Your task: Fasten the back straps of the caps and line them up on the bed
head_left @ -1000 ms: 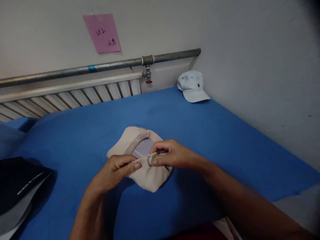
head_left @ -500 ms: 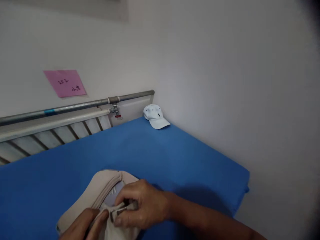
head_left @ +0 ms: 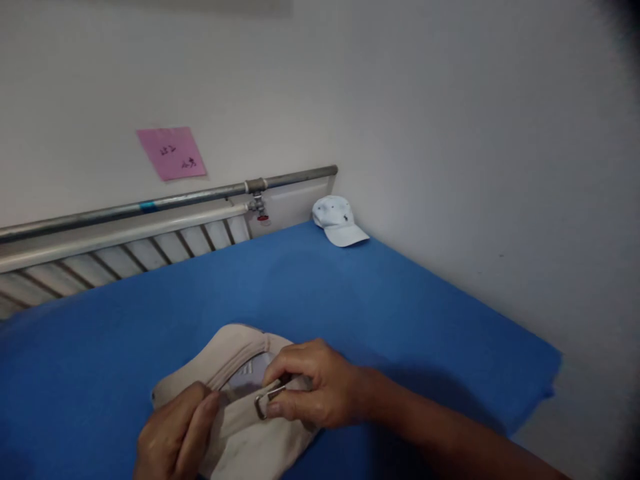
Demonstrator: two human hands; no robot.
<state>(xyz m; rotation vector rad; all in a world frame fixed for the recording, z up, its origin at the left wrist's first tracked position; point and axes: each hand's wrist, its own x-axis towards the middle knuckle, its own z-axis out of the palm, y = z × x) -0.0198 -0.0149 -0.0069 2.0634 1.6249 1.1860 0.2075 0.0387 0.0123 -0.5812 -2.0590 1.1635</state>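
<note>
A beige cap (head_left: 235, 347) lies upside down on the blue bed sheet (head_left: 350, 300), its back strap facing me. My right hand (head_left: 313, 390) pinches the strap's metal buckle (head_left: 264, 403) between thumb and fingers. On the other side, my left hand (head_left: 175, 440) grips the strap with fingers curled round the cloth. The two hands are almost touching over the cap's rear opening.
A white cap (head_left: 337, 221) sits in the far corner of the bed by the wall. A metal pipe with a valve (head_left: 259, 200) and a slatted bed rail (head_left: 125, 250) run along the back. A pink note (head_left: 171, 153) is stuck on the wall.
My view has swung up and to the right, then slightly back down. The black cap at the left has left the view. Both hands keep their grip on the beige cap's strap.
</note>
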